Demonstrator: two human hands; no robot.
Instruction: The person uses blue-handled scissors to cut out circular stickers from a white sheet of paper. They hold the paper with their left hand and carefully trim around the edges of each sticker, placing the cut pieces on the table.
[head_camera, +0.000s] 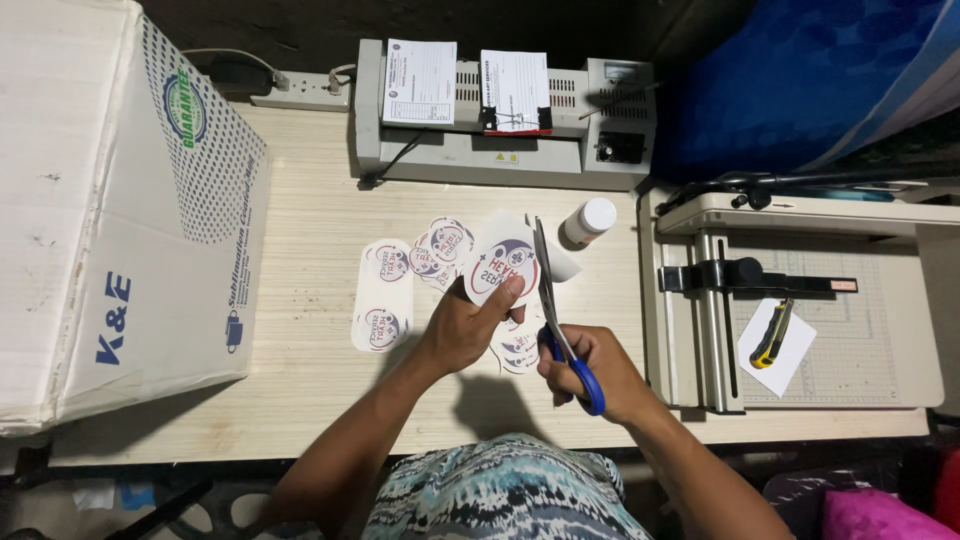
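Desk (300, 400): hands gripping sticker (503, 262), scissors (560, 325)

Bare tabletop (300, 400) gives open passage in front, left of the hands | big cardboard box (110, 210) walls off the left | laminator (500, 110) blocks the back | paper trimmer (800, 300) closes the right | small white bottle (588, 220) and loose round stickers (385, 295) clutter the centre

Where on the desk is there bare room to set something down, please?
Bare patches: between the box and the stickers, and before the laminator. Crowded: around both hands, left hand and right hand, and the bottle.
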